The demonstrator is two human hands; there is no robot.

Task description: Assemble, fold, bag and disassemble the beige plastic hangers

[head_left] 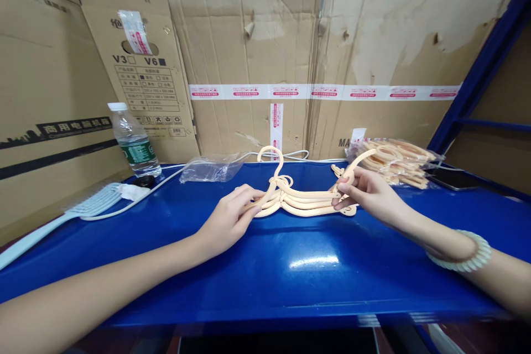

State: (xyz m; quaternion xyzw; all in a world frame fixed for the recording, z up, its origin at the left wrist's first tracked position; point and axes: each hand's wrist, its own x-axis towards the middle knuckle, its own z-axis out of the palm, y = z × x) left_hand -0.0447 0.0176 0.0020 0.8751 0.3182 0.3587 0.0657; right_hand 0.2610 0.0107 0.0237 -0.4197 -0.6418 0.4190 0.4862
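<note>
Hangers: stack of pale peach plastic clothes hangers (pixel 305 202) lying mid-desk on the glossy blue desk (pixel 265 265), hook up, between both hands.
Far left: light blue plastic brush (pixel 89 206) flat on desk; clear plastic water bottle with green label (pixel 135 144) upright behind it, white cable (pixel 161 177) just beside.
Left hand (pixel 228 218): fingers closed on left end of the stack.
Behind stack: crumpled clear plastic bag (pixel 209 168).
Right hand (pixel 369 193): fingers pinching right end of the stack; pale beaded bracelet (pixel 464 254) on wrist.
Far right: clear bag of more peach hangers (pixel 394 160), near cardboard wall (pixel 290 38).
</note>
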